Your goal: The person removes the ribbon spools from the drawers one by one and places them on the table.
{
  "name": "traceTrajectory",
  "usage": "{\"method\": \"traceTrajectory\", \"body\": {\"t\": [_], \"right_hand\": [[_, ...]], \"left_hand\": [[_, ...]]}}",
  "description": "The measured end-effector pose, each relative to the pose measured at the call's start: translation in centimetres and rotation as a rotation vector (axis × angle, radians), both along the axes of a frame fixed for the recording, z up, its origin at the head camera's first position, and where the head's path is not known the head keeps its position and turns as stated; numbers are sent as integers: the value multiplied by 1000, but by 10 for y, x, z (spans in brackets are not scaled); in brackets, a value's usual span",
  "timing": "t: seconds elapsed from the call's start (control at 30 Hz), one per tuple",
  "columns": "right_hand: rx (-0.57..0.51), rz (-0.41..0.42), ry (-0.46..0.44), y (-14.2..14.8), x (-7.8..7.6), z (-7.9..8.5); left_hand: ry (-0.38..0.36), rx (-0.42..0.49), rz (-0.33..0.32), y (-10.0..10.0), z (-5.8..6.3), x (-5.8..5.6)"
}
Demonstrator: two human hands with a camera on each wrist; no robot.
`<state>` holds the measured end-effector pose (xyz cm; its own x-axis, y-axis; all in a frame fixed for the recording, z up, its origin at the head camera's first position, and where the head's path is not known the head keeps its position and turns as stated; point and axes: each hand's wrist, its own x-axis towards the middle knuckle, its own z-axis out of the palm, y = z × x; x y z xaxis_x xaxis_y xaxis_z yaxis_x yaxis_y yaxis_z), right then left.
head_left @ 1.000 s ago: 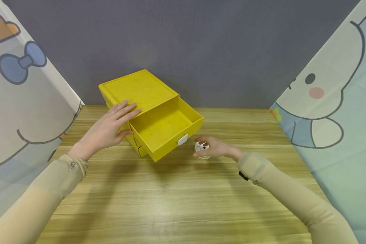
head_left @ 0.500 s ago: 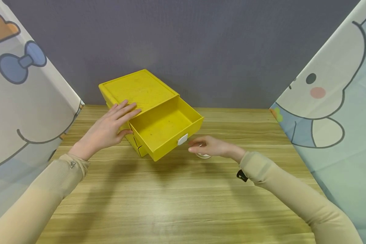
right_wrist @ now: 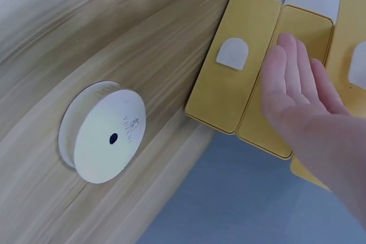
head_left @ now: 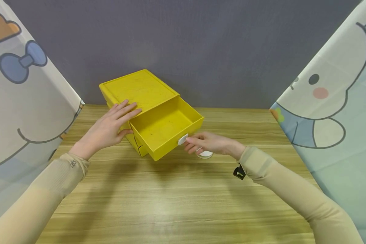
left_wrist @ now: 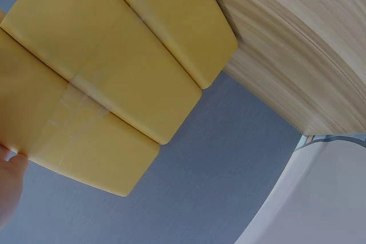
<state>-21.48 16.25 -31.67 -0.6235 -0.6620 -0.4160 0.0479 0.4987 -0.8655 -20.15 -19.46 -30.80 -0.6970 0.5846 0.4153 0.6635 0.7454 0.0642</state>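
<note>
The pulled-out top drawer [head_left: 167,147] of the yellow drawer cabinet [head_left: 140,89] lies between the two grips. The left grip [head_left: 108,128] has its fingers spread and nearly straight, resting on the cabinet's top near its front edge. The right grip [head_left: 210,142] is at the white handle tab [head_left: 182,139], fingers loosely bent and clamped on nothing visible; whether its thumb touches the tab, I cannot tell. The drawer looks like thin, smooth plastic: probably light, fairly stiff though a little springy in the walls, somewhat slippery. The tab is likely the best hold, with the left grip's spot good for steadying. The drawer slides out obliquely, its front facing the right grip's side; the front panel's long axis runs across that direction. A white ribbon spool [right_wrist: 106,152] sits on the bench [head_left: 158,203] beneath the right grip.
</note>
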Motion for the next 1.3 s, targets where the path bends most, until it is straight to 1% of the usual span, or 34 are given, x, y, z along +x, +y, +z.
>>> {"method": "traceTrajectory", "body": {"t": [0.23,0.47,0.77,1.07,1.3], "right_hand": [[-4,-21,-51,-5,-2,6],[-13,-78,-78,-11,-3,8],[-29,-103,-79,-14,-1,10],[-49,-123,-67,-18,1,14],[-45,-153,-61,-23,-1,13]], "left_hand": [[4,0,-4,0,1,0],[9,4,-11,0,0,-1],[2,-1,-2,0,2,0],[0,-5,-8,-1,3,1],[-8,-9,-6,-1,2,1]]}}
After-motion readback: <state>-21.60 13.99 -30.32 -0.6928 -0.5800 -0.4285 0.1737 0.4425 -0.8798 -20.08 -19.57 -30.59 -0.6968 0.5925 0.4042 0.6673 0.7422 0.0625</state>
